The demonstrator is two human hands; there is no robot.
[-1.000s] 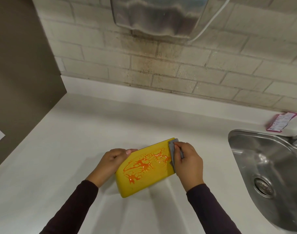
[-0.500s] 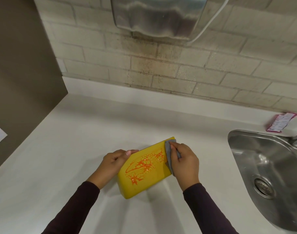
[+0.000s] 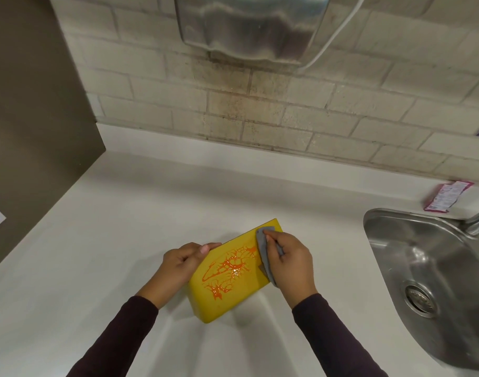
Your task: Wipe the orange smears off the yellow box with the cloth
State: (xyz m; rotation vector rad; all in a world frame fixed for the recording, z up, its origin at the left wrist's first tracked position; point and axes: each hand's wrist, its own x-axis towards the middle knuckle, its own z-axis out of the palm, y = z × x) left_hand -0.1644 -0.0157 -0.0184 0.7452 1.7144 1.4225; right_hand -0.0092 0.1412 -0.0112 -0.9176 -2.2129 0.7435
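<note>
A yellow box (image 3: 227, 297) lies tilted on the white counter (image 3: 102, 254), its broad face up. Orange smears (image 3: 229, 268) web across the middle and lower left of that face. My left hand (image 3: 182, 263) grips the box's left edge, thumb over the top rim. My right hand (image 3: 290, 261) presses a folded grey cloth (image 3: 264, 247) flat against the right end of the face, covering that end. The strip of yellow beside the cloth looks free of orange.
A steel sink (image 3: 428, 270) with a drain is sunk into the counter at right, a tap base behind it. A pink packet (image 3: 445, 195) lies by the wall. A metal dispenser (image 3: 252, 25) hangs on the brick wall above. A brown panel (image 3: 34, 126) bounds the left.
My right hand has slid the cloth leftward across the box's right end, covering and clearing some orange there. The left hand has kept its hold.
</note>
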